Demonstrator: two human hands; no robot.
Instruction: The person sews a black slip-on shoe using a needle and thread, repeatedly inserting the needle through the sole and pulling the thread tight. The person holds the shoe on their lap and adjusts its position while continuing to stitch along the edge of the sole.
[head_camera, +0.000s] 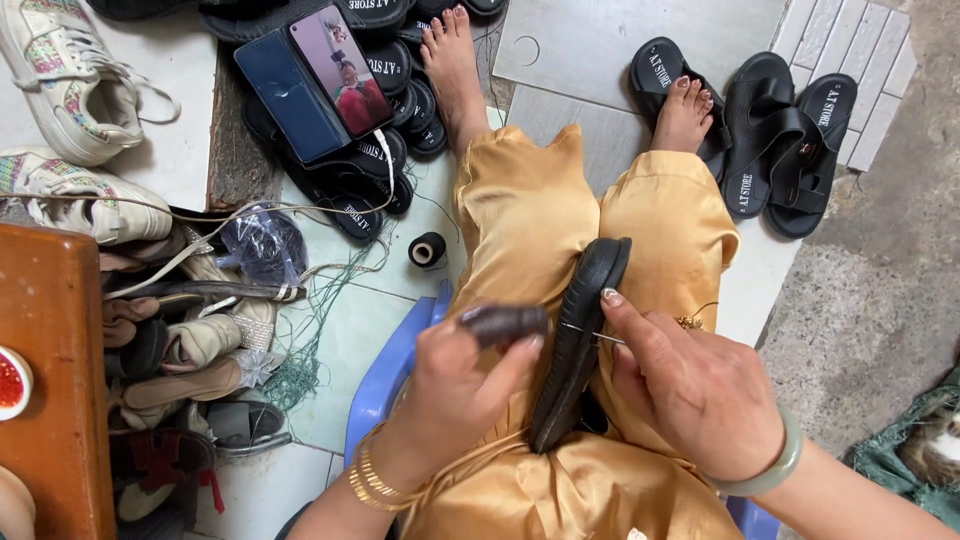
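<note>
Presently, stitching is in hand: the black rubber sandal sole (580, 340) stands on edge between the knees. The left hand (455, 390) grips a dark awl handle (505, 322); the right hand (690, 385) pinches the steel needle (592, 334). Next, drawing it clear likely calls for a steady pull.

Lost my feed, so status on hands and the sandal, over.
Left hand shut on dark stubby tool handle. Right hand pinching thin metal needle at black rubber sandal sole, edge-up between the knees. Nothing in the way.
</note>
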